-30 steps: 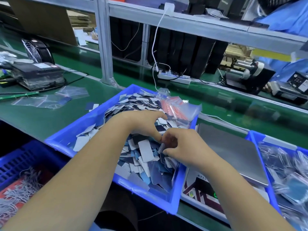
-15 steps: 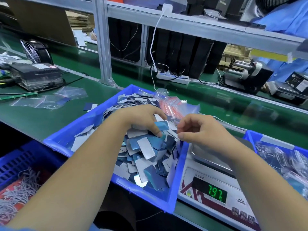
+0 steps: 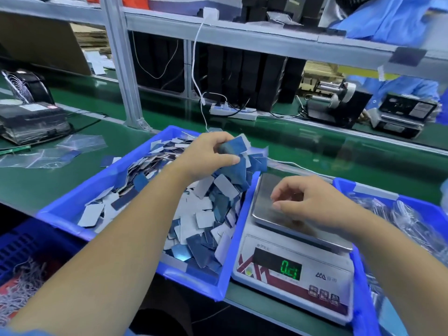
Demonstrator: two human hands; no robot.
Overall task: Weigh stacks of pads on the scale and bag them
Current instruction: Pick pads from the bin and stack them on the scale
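Note:
A blue bin holds a heap of loose blue and white pads. My left hand grips a bunch of blue pads lifted above the heap, near the bin's right wall. The white scale stands right of the bin, its steel pan bare and its green display lit. My right hand hovers over the pan with fingers loosely curled and nothing visible in them.
A second blue bin with filled clear bags sits right of the scale. Empty clear bags lie on the green belt at left, near a black machine. A power strip and a steel post stand behind. A blue crate sits below left.
My left hand has risen out of the heap with a bunch of pads. My right hand has moved right and down from the bin edge to above the scale pan. The display reading has dropped.

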